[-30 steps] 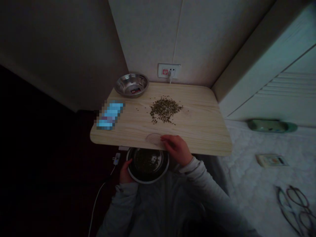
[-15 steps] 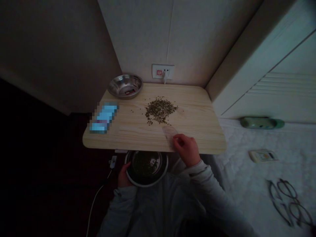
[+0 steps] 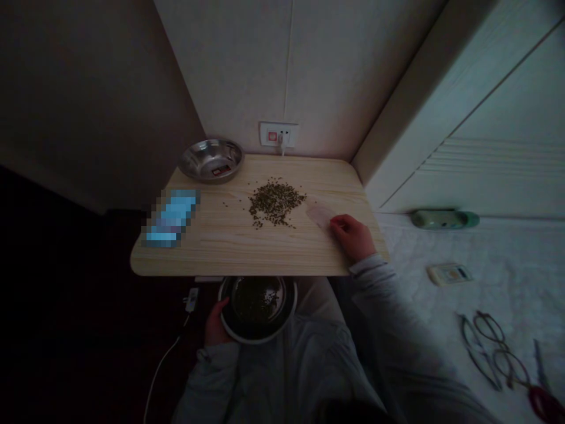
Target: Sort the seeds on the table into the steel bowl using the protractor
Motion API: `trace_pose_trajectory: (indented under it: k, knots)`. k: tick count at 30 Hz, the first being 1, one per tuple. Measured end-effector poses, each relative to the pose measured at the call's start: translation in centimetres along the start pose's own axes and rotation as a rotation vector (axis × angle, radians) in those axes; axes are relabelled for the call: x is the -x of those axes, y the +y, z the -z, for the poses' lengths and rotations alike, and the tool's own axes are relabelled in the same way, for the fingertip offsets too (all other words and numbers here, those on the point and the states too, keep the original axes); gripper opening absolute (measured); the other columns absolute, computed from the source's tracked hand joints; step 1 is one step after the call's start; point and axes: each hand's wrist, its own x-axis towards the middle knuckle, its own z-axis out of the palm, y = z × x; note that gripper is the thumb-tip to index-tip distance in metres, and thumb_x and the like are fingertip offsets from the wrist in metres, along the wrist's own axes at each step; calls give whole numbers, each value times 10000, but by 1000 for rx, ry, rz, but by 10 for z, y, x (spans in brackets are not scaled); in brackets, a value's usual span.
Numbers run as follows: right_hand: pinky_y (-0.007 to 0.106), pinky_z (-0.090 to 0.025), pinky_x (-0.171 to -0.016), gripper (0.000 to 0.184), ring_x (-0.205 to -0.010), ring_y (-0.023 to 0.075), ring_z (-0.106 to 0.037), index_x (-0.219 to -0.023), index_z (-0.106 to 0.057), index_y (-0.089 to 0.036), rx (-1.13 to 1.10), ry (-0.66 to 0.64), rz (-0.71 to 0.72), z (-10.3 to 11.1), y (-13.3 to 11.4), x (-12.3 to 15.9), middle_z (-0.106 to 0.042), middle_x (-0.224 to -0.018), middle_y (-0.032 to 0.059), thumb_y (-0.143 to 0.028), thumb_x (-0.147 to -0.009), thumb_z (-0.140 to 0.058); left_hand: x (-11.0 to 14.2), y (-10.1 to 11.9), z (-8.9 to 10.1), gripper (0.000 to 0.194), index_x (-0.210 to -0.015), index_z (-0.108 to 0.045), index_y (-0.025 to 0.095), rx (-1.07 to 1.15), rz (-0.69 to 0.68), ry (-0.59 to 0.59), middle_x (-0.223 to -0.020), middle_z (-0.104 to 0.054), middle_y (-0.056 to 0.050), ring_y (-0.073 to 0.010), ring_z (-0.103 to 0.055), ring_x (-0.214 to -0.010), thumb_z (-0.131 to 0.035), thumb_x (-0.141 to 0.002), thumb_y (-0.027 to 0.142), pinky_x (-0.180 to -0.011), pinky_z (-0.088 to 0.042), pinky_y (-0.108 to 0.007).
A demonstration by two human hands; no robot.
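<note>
The translucent card [image 3: 318, 214] lies flat on the worktop [image 3: 247, 265], toward the right edge and just right of the grain heap [image 3: 274, 203], without touching it. My right hand [image 3: 351, 237] is at the card's right end, fingers curled together with their tips on it. I can't tell from this view whether I'm pinching the card or only pressing it down.

My left hand [image 3: 216, 323] is clamped on the left side of the steel bowl [image 3: 295, 306], which sits below the worktop's near edge, at my lap. Dark grains lie in the bottom of the bowl.

The heap sits near the middle of the worktop, with a few strays scattered around it, mostly on its left. As I judge it, the step in hand is working the grains with the card. From here, the card would need to go left to reach the heap.

A second steel bowl [image 3: 210, 160] stands at the far left corner, and a pixelated oblong [image 3: 171, 218] lies near the left edge. A wall socket [image 3: 279, 134] sits just above the far edge. To my right, on the bed [image 3: 410, 277], lie a pair of glasses [image 3: 493, 352] and a small card-like object [image 3: 449, 274].
</note>
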Motion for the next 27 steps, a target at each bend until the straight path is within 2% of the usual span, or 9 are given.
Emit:
trace_pose_trajectory:
  k: [4,7,11,14,19,23,27]
  knots:
    - [236,-379,-522,156,-535,103,-480,-774,-562,-183,-38,22,24,-1,1,-17,-572,-660,15,-276,-691,-469,5,0,0,226,-492,-577,192,-27,34,8,-414,-595,4,-200,-611,-731,-458,-603,35,-721,-448,-319]
    - [228,-377,-509,170,-532,95,-466,-810,-538,-175,-173,45,43,-5,0,-21,-561,-675,13,-273,-683,-479,14,1,-5,267,-473,-578,190,-20,4,15,-416,-599,4,-184,-616,-696,-436,-608,9,-713,-451,-301]
    - [223,-382,-506,214,-540,92,-470,-855,-508,-173,-326,-3,38,-12,-2,-16,-548,-679,4,-295,-682,-481,23,2,-12,254,-482,-593,152,11,146,-59,-497,-638,-63,-218,-613,-722,-426,-656,74,-705,-461,-336]
    - [235,-387,-533,218,-554,96,-476,-871,-511,-178,-281,-29,66,-17,-4,-10,-552,-690,4,-296,-693,-468,23,-1,-15,219,-517,-608,139,23,219,-95,-539,-651,-91,-248,-591,-800,-439,-649,94,-728,-451,-358]
    - [230,-384,-530,214,-545,95,-468,-883,-512,-180,-224,-72,101,-20,-10,-3,-551,-682,1,-284,-704,-457,21,-5,-16,267,-442,-574,189,-21,176,-75,-436,-615,-46,-236,-588,-810,-439,-641,74,-741,-442,-347]
    - [227,-385,-534,209,-557,97,-475,-881,-516,-180,-207,-106,115,-21,-16,3,-552,-679,3,-284,-711,-455,21,-6,-15,293,-426,-566,188,-12,145,-45,-433,-613,-40,-224,-598,-781,-428,-655,66,-740,-443,-336]
    - [227,-388,-535,203,-553,99,-479,-871,-523,-180,-199,-142,141,-20,-21,10,-562,-671,6,-289,-716,-450,21,-5,-14,239,-500,-605,171,18,202,-84,-493,-640,-60,-239,-584,-822,-442,-649,79,-749,-440,-349]
